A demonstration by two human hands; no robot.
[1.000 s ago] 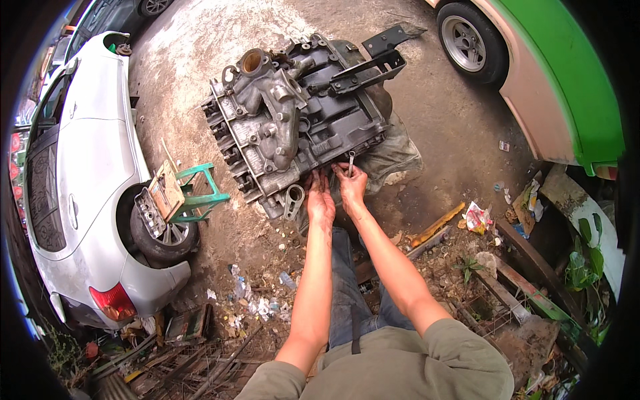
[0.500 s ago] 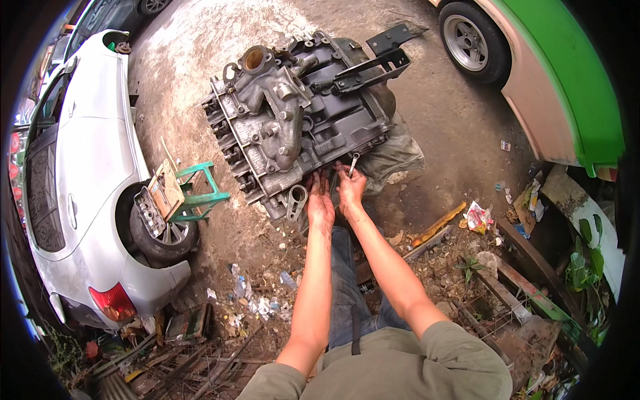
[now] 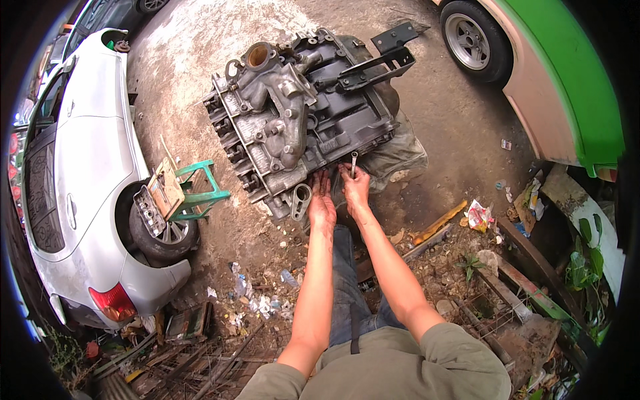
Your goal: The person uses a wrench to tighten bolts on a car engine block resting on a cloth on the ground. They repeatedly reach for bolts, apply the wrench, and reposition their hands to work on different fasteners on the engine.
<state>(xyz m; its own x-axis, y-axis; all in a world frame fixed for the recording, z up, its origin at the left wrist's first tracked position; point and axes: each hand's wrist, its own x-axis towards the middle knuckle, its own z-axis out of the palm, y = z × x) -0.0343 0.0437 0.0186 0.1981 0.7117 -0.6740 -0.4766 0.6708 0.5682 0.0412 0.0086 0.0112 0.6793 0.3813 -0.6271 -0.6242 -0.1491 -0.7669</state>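
Note:
A greasy grey metal engine (image 3: 347,130) rests ahead of me on a crumpled grey cloth (image 3: 405,155). My right hand (image 3: 355,188) is closed around a combination wrench (image 3: 353,165), whose ring end sticks up above the fingers beside the engine's near side. Palm upward, my left hand (image 3: 323,205) reaches to the same near edge with its fingers stretched out. Its fingertips are partly hidden at the engine's lower side, and I see nothing held in it. Just left of that hand, a metal bracket with a round opening (image 3: 302,193) juts from the engine.
On the left stands a silver car (image 3: 93,167), with a green stool (image 3: 200,193) by its wheel. A green and pink vehicle (image 3: 533,87) is at the right. Wooden planks (image 3: 493,283), litter and scrap lie around my legs.
The engine has shifted slightly to the right. The wrench stands a little more upright in my right hand, and both hands stay at the engine's near edge.

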